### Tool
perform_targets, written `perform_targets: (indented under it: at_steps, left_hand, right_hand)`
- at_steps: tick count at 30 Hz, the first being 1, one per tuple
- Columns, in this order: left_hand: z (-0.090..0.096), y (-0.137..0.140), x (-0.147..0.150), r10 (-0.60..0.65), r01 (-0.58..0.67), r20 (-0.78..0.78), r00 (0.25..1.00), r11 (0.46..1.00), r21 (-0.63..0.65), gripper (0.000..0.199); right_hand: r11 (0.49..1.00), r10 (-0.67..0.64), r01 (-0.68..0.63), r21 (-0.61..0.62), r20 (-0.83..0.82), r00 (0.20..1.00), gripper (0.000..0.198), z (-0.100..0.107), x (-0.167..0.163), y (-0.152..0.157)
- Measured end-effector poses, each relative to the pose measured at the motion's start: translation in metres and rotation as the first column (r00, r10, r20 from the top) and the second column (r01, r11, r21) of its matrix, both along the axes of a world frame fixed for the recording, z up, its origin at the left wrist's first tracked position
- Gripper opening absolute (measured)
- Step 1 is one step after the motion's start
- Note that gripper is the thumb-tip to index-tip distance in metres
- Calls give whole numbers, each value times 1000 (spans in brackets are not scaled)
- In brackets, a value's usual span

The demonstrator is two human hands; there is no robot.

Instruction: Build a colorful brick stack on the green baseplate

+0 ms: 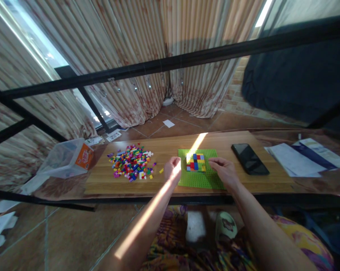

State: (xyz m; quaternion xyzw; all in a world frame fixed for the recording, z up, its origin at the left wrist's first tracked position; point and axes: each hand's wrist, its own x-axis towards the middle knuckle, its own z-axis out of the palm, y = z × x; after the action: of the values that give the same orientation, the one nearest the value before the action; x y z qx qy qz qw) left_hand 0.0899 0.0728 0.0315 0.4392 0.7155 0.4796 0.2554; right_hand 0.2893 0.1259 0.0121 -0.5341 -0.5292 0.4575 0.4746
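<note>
A green building-block baseplate (211, 182) lies on the wooden board, with a small square of coloured toy bricks (196, 163) built on it in red, blue, yellow and other colours. At the plate's left edge is my left hand (172, 168), its fingers curled together; whatever they may hold is hidden. My right hand (225, 170) hovers over the plate's right side, thumb and fingertips pinched close to the bricks. Anything between those fingertips is too small to make out. A loose yellow brick (161, 171) rests just left of my left hand.
A heap of loose bricks (133, 162) spreads over the board's left part. Beyond it stands a clear plastic box (65, 160) with an orange label. A black phone-like device (250, 159) lies to the right, with papers (295, 160) farther right. A dark metal bar (158, 67) crosses behind.
</note>
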Motion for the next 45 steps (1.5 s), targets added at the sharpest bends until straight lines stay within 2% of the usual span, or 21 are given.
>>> perform_targets:
  at_steps: [3,6,12,16,23,27,33,39,45]
  left_hand:
    - [6,-16,-25,-36,44,-94,995,996,84,16]
    - [4,-38,-50,-12,30,-188,982,995,94,14]
    - [-9,-84,-87,69,-38,-318,946,994,103,14]
    - [-11,-101,-104,116,-84,-431,895,992,93,14]
    - [-15,-105,-114,123,-152,-652,748,988,13,22]
    - [-20,-105,-120,111,-188,-701,704,982,-34,24]
    - [-25,-104,-127,77,-164,-717,693,985,-52,24]
    - [-23,-103,-126,97,-154,-684,723,988,-24,26]
    - [-20,-103,-114,40,-50,-687,726,999,5,23]
  right_hand:
    - [999,-52,52,2,-56,997,33,5,10,-3]
    - [998,-70,70,-8,-80,994,28,9,15,-5]
    - [999,-31,30,18,71,997,25,8,12,-8]
    - [1000,2,-6,22,173,985,27,7,7,-8]
    - [997,17,-36,64,278,961,28,7,2,-8]
    - [996,12,-38,77,314,949,31,6,2,-9]
    - [998,34,-51,43,333,942,33,0,4,-8]
    - [998,46,-60,27,363,931,34,1,2,-8]
    - [996,55,-75,38,373,926,34,-2,2,-6]
